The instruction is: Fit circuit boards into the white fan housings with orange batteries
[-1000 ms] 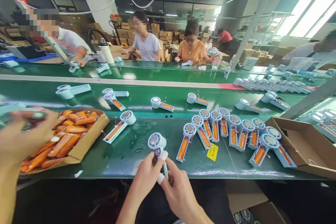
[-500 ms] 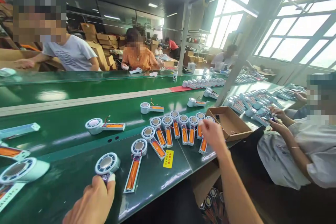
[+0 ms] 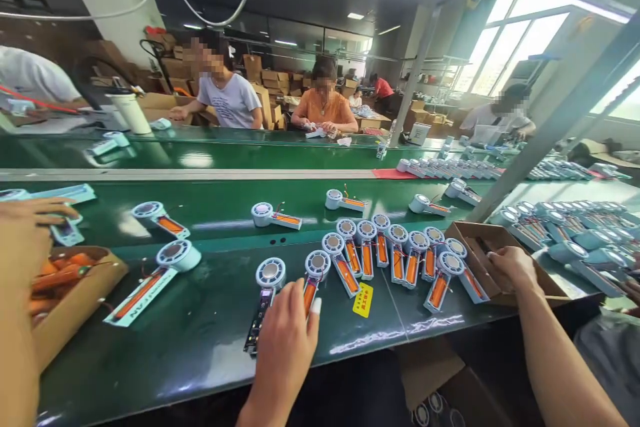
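Observation:
My left hand (image 3: 287, 337) is closed around the handle of a pale blue handheld fan (image 3: 317, 265), its orange battery partly showing between finger and thumb. Just left of that hand lies another fan (image 3: 271, 273) with a black circuit board (image 3: 259, 320) along its handle. My right hand (image 3: 517, 270) is inside an open cardboard box (image 3: 545, 287), fingers curled together; what they hold, if anything, is hidden. Between my hands, several open-handled fans (image 3: 397, 235) with orange batteries stand in a fanned row, beside a yellow label (image 3: 363, 300).
Another person's arm (image 3: 20, 267) reaches in from the left, above a carton (image 3: 80, 307) of orange batteries. Several fans (image 3: 276, 215) lie along the green conveyor (image 3: 225, 193). A slanted metal post (image 3: 530, 120) rises behind the box. Co-workers sit opposite and at the right.
The view has swung left. My left hand has let go of the circuit-board fan and moved right to the neighbouring one. My right hand has left the fan row and entered the box.

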The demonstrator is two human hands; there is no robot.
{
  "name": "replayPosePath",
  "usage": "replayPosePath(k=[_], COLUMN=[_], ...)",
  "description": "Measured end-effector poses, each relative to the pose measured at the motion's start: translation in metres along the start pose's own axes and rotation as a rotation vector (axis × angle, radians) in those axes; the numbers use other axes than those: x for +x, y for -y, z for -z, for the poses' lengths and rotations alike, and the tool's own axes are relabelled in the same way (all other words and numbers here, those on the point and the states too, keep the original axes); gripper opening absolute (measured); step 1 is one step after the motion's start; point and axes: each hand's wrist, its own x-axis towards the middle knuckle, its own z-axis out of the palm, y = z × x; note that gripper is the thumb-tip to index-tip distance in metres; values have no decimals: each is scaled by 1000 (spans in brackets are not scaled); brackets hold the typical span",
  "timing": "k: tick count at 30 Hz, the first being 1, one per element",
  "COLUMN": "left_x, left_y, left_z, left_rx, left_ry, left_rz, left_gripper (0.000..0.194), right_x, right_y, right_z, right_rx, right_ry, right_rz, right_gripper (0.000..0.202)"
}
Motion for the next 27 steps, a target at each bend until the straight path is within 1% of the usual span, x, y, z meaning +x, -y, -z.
replayPosePath(k=[2, 4, 6, 7, 9, 10, 11, 12, 13, 14, 15, 16, 18, 19, 20, 21, 24, 25, 27], left_x=[-6, -14, -24, -29, -40, -45, -48, -50, -51, -50, -48, -45, -40, -39, -38, -39, -43, -44, -46], left_y=[-8, -12, -15, -17, -19, -20, -21, -21, -21, -20, -19, -17, -12, -9, -5, -2, 5, 5, 5], left_z=[-16, -27, -32, -32, -26, -20, -12, -4, 6, 15, 24, 31, 40, 41, 40, 38, 26, 22, 16], left_rx=[5, 5, -55, -104, -214, -266, -316, -372, -441, -526, -621, -716, -854, -889, -908, -917, -945, -962, -1009], left_ry=[108, 198, 226, 219, 173, 137, 94, 55, 34, 49, 106, 195, 383, 438, 455, 441, 326, 288, 229], left_rz=[3, 37, 65, 74, 98, 117, 136, 152, 161, 165, 171, 189, 267, 322, 381, 440, 594, 632, 682], left_gripper=[36, 41, 44, 43, 40, 39, 38, 37, 37, 38, 39, 40, 42, 42, 43, 45, 50, 50, 47], right_x=[-5, -18, -46, -65, -111, -137, -162, -187, -210, -229, -245, -258, -276, -281, -286, -290, -302, -306, -313], right_y=[0, 5, 17, 27, 53, 68, 83, 99, 115, 129, 141, 151, 167, 172, 177, 180, 190, 193, 196], right_z=[9, 18, 24, 25, 24, 23, 20, 17, 13, 8, 3, -3, -16, -23, -29, -36, -54, -59, -68], right_rx=[53, 115, 236, 322, 607, 689, 710, 708, 691, 686, 690, 705, 751, 752, 727, 671, 395, 305, 167], right_ry=[-93, -203, -277, -290, -131, -45, 126, 288, 459, 591, 680, 744, 817, 810, 766, 684, 329, 239, 142], right_rz=[-22, -22, 58, 134, 442, 613, 806, 946, 1054, 1126, 1158, 1156, 1069, 1011, 961, 930, 897, 893, 890], right_gripper=[24, 34, 38, 36, 29, 24, 22, 21, 21, 22, 22, 20, 23, 27, 30, 32, 31, 30, 23])
